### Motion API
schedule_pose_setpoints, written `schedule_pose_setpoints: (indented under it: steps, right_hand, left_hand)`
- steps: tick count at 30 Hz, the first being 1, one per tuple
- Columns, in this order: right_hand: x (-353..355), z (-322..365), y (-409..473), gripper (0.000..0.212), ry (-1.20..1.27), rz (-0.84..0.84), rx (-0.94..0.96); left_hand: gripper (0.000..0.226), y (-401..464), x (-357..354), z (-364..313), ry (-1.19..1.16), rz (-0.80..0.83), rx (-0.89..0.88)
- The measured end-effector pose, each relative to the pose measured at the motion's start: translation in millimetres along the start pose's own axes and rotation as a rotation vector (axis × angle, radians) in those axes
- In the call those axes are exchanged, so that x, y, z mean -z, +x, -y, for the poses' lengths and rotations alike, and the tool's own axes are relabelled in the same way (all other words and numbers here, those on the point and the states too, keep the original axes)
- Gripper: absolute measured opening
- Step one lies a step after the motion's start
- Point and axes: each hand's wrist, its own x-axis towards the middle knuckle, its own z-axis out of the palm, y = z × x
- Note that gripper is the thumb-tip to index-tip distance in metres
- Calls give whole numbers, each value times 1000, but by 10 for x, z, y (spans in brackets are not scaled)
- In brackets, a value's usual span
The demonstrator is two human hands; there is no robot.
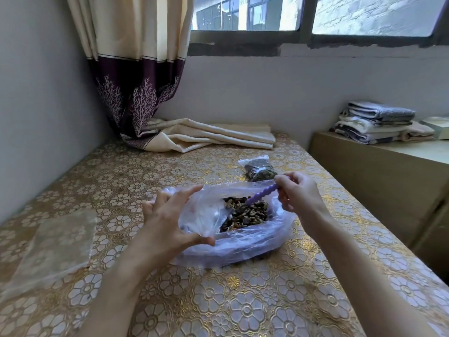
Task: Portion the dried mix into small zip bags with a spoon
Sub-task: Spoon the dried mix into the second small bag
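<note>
A large clear plastic bag (pixel 252 246) lies open on the table, with brown dried mix (pixel 245 214) showing inside. My left hand (pixel 167 222) pinches a small clear zip bag (pixel 201 217) between thumb and fingers and holds it over the big bag's mouth. My right hand (pixel 297 190) grips the ridged handle of a purple spoon (pixel 261 194); its bowl is buried in the mix. A filled small zip bag (pixel 258 169) with dark contents lies flat behind the big bag.
A stack of empty clear zip bags (pixel 56 242) lies at the left on the gold floral tablecloth (pixel 243 300). A folded curtain end (pixel 209 136) rests at the table's back. Folded towels (pixel 374 122) sit on a cabinet to the right.
</note>
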Motion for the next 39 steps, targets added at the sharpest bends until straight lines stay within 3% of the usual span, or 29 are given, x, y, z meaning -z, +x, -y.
schedule_pose_setpoints:
  steps: [2, 5, 10, 17, 22, 28, 30, 34, 39]
  right_hand:
    - [-53, -37, -41, 20, 16, 20, 19]
    - [-97, -114, -207, 28, 70, 52, 83]
    - [-119, -231, -433, 11, 114, 48, 167]
    - [-61, -402, -553, 17, 48, -217, 158]
    - [7, -417, -599, 16, 70, -206, 96]
    - [64, -436, -629, 11, -119, -279, 211]
    - [32, -418, -651, 10, -148, -287, 265]
    - [-53, -375, -683, 25, -235, -276, 373]
    - [-66, -397, -648, 25, -262, -267, 358]
  left_hand:
    - [82, 2, 4, 3, 1, -4, 14]
    - [105, 22, -11, 12, 66, -119, -13]
    - [122, 49, -37, 3, 146, -156, 15]
    - [120, 35, -51, 36, 0, 4, 65]
    - [135, 37, -23, 18, 60, 35, 67]
    - [136, 8, 1, -42, 40, 56, 77]
    - [122, 2, -11, -54, -21, 31, 12]
    - [117, 16, 4, -61, -77, -76, -105]
    - [111, 13, 25, -54, -129, -126, -11]
